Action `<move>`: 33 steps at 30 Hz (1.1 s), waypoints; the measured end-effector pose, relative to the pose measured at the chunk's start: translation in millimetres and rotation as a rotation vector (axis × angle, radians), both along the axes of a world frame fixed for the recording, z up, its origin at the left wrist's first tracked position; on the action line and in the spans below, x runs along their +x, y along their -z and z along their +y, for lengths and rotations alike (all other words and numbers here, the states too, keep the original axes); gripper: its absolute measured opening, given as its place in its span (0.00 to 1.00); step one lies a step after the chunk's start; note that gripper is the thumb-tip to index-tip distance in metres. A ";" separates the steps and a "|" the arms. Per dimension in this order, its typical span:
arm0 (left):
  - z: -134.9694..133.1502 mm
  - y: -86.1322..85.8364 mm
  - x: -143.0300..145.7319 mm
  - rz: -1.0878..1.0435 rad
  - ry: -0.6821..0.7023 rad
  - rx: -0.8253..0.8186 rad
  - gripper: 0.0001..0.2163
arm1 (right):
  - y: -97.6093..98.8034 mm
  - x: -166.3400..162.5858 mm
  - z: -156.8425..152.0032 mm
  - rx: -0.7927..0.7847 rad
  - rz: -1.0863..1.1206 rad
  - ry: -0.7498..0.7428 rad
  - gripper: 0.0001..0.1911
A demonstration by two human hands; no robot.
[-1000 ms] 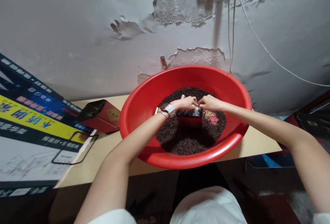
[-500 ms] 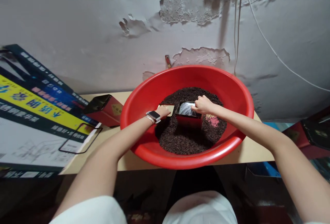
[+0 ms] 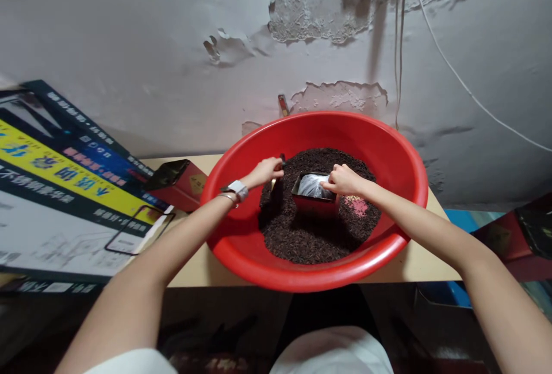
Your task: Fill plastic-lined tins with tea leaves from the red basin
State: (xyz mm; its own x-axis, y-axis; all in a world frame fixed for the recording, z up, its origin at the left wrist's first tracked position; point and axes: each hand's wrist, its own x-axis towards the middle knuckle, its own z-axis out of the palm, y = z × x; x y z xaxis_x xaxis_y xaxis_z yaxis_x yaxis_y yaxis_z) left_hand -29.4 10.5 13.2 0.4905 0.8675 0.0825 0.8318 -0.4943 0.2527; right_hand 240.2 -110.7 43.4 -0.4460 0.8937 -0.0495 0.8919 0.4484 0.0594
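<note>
A large red basin point(image 3: 319, 283) holds a bed of dark, thin grains point(image 3: 302, 245), perhaps loose tea. Among the grains stands a red tin box point(image 3: 317, 207), its top open and a clear plastic bag point(image 3: 311, 185) lining it. My right hand point(image 3: 345, 180) is closed at the tin's right rim, fingers pinching the bag's edge. To the left of the tin, my left hand point(image 3: 268, 171) grips a tin lid point(image 3: 275, 183), turned nearly on edge, its gold inner side seen as a narrow strip. A pink and yellow patch of small bits point(image 3: 356, 206) lies right of the tin.
The basin stands on a pale wooden table point(image 3: 190, 273). A red tin point(image 3: 181, 184) and a large printed carton point(image 3: 73, 190) are at the left. Another red tin point(image 3: 509, 236) stands at the right. Behind is a peeling wall point(image 3: 194, 92) with hanging cables point(image 3: 399, 75).
My left hand has lifted the lid slightly up and left and tipped it from flat to nearly on edge. My right hand stays at the tin's rim. The view has shifted a little.
</note>
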 end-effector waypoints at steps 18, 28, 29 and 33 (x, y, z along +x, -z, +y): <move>-99.9 -53.4 87.2 -1.697 -0.398 -0.361 0.11 | -6.6 17.7 5.8 -0.368 0.577 0.093 0.32; -95.4 -12.4 72.4 -0.908 -0.330 -0.344 0.25 | 6.7 32.5 23.5 -0.371 1.124 0.466 0.18; -90.5 -10.2 68.5 -0.808 -0.327 -0.282 0.25 | 5.5 32.1 21.9 -0.335 1.049 0.476 0.20; -76.9 0.6 62.5 -0.708 -0.392 -0.317 0.22 | -0.9 30.3 13.8 -0.131 0.625 0.478 0.19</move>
State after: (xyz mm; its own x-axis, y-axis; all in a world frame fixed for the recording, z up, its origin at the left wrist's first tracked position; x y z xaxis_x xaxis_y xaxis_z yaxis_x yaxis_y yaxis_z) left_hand 33.2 -66.4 12.6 0.0766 0.9969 -0.0193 0.5224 -0.0237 0.8524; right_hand 270.5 -96.9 44.3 0.0046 0.9994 -0.0347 0.8404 -0.0227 -0.5416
